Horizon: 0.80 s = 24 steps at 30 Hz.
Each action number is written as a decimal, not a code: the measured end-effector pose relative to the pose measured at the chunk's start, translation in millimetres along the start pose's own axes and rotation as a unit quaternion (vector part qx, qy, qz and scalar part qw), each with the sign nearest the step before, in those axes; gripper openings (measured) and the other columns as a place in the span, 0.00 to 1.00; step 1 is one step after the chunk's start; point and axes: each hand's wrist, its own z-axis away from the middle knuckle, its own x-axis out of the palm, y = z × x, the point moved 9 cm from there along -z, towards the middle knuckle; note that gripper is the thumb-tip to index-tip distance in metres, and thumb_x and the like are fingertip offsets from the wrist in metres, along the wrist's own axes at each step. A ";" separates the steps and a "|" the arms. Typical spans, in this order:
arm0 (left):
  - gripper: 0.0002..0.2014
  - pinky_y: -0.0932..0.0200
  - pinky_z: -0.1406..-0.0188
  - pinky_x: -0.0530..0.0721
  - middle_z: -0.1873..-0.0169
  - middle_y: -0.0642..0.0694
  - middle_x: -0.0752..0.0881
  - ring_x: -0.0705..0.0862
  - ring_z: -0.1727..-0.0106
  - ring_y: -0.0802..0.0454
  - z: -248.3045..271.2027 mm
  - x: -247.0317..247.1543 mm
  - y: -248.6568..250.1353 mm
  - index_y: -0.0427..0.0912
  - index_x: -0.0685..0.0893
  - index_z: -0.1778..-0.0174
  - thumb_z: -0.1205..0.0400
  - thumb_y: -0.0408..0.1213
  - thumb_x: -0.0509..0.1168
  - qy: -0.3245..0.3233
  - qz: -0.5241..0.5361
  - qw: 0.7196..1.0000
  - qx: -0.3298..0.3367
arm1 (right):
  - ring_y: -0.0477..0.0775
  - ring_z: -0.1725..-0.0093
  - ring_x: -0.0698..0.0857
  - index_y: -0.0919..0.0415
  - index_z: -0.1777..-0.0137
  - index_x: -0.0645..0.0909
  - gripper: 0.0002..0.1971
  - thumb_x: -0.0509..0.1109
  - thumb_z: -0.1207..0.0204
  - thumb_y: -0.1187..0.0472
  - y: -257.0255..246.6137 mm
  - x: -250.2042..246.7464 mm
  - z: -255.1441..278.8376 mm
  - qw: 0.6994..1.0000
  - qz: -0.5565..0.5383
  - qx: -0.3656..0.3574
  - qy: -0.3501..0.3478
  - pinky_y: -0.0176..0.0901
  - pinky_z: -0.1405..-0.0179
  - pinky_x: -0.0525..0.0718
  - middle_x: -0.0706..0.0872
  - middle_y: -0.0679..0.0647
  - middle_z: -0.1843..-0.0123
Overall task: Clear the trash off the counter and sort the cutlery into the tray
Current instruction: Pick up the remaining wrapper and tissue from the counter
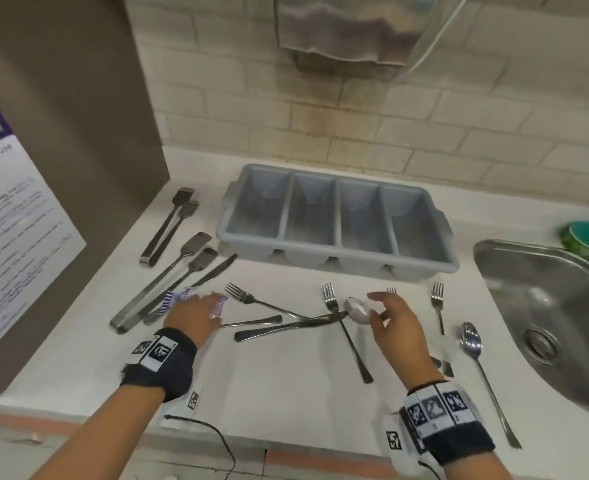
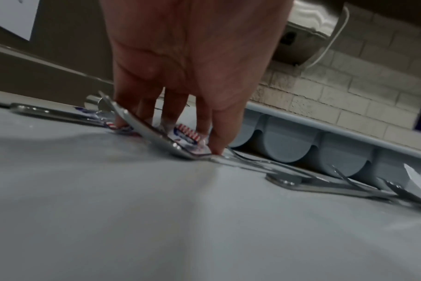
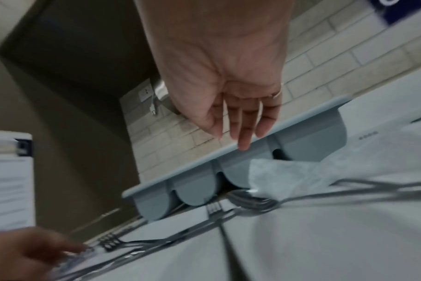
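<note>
A grey four-compartment cutlery tray (image 1: 421,268) stands empty against the tiled wall. In front of it, forks (image 1: 331,299), knives (image 1: 286,327) and spoons (image 1: 471,337) lie scattered on the white counter. My left hand (image 1: 210,303) reaches down with straight fingers onto a purple, white and red-striped candy wrapper (image 1: 177,296). In the left wrist view its fingertips (image 2: 216,148) touch that wrapper (image 2: 187,133), and a metal handle lies across it. My right hand (image 1: 378,308) hovers open over a spoon (image 1: 355,310), holding nothing. A crumpled clear wrapper (image 3: 289,175) lies beside that spoon's bowl (image 3: 248,199).
Two pairs of metal tongs (image 1: 168,230) (image 1: 161,282) lie at the left, next to a brown cabinet side bearing a paper notice (image 1: 9,220). A steel sink (image 1: 545,306) is set in at the right, with a green item (image 1: 587,237) behind it. A paper towel dispenser (image 1: 338,26) hangs above.
</note>
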 end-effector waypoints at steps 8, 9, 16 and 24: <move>0.22 0.54 0.49 0.80 0.48 0.38 0.88 0.84 0.55 0.41 17.3 -43.6 -5.5 0.46 0.79 0.38 0.27 0.24 0.63 0.126 0.182 0.975 -0.025 | 0.72 0.40 0.80 0.66 0.31 0.70 0.22 0.60 0.26 0.73 81.2 -8.3 -35.6 0.958 0.238 0.158 -0.025 0.60 0.41 0.81 0.78 0.70 0.38; 0.21 0.56 0.55 0.79 0.52 0.36 0.88 0.82 0.60 0.42 25.0 -51.8 -3.6 0.45 0.79 0.39 0.26 0.23 0.62 0.139 0.206 0.968 -0.030 | 0.71 0.41 0.81 0.68 0.34 0.73 0.18 0.59 0.25 0.72 87.1 -7.1 -35.4 0.954 0.242 0.171 -0.041 0.58 0.42 0.81 0.80 0.70 0.39; 0.14 0.55 0.69 0.86 0.60 0.48 0.84 0.85 0.66 0.56 85.8 -82.2 19.4 0.56 0.72 0.56 0.24 0.33 0.69 0.210 0.353 0.912 0.017 | 0.67 0.54 0.86 0.62 0.49 0.81 0.07 0.68 0.26 0.68 81.2 -46.9 -23.7 0.977 0.135 0.142 0.080 0.50 0.47 0.79 0.91 0.63 0.54; 0.23 0.74 0.50 0.83 0.50 0.64 0.83 0.81 0.45 0.65 157.4 -9.8 174.6 0.71 0.77 0.59 0.24 0.29 0.68 -0.016 0.414 0.876 0.246 | 0.37 0.58 0.84 0.44 0.55 0.76 0.09 0.74 0.29 0.57 92.5 -130.3 125.4 0.899 -0.259 0.143 0.323 0.08 0.61 0.74 0.86 0.42 0.60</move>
